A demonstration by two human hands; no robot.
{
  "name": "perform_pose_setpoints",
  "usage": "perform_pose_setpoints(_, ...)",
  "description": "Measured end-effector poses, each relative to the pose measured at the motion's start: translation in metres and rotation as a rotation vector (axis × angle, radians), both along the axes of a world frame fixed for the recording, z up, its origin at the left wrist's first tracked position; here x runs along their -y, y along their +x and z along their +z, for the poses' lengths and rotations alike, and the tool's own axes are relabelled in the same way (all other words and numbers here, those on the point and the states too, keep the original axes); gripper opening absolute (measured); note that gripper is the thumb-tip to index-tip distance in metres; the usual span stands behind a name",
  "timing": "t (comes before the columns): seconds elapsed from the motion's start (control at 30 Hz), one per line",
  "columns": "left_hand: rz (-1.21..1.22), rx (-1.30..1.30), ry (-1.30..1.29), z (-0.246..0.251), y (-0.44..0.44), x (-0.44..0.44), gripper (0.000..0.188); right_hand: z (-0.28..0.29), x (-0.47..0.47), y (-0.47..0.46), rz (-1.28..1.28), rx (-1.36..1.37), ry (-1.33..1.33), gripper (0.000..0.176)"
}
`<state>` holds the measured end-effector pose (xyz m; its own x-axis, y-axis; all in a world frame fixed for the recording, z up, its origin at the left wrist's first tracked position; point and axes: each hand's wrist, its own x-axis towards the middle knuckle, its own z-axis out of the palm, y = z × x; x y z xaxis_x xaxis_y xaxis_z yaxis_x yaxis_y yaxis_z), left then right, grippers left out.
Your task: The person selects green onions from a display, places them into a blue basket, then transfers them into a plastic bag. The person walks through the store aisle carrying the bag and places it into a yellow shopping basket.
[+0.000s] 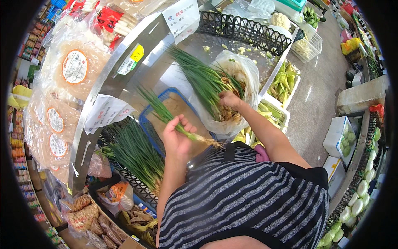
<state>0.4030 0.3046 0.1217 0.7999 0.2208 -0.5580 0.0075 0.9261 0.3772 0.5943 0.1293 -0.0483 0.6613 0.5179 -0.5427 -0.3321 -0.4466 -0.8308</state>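
Several green onions (164, 113) lie across the palm of my left hand (178, 137), held by its curled fingers, with their roots towards my body. My right hand (229, 100) reaches into a large pile of green onions (199, 77) with soiled roots; its fingertips are among the stalks, and whether they grip any is hidden. The pile rests on an open clear plastic bag (250, 67). Under my left hand is a blue plastic basket (175, 90) with a brown bottom. A big heap of green onions (136, 152) fills a black crate at lower left.
A metal counter rim (104, 70) with price signs curves along the left, beside packaged noodles (74, 67). A black mesh divider (242, 29) stands at the back near a cauliflower (279, 20). Boxes of corn (284, 82) sit to the right, by the aisle floor (311, 93).
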Motion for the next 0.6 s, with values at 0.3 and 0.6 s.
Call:
perform_pose_setpoints(0.3, -0.043, -0.007, -0.015, -0.005, 0.003, 0.003, 0.019, -0.009, 0.017, 0.016, -0.18, -0.169, 0.126, 0.077)
perform_pose_setpoints(0.6, -0.042, -0.053, -0.011, -0.018, 0.003, -0.004, 0.018, 0.007, 0.013, 0.014, -0.205, -0.418, 0.267, 0.017)
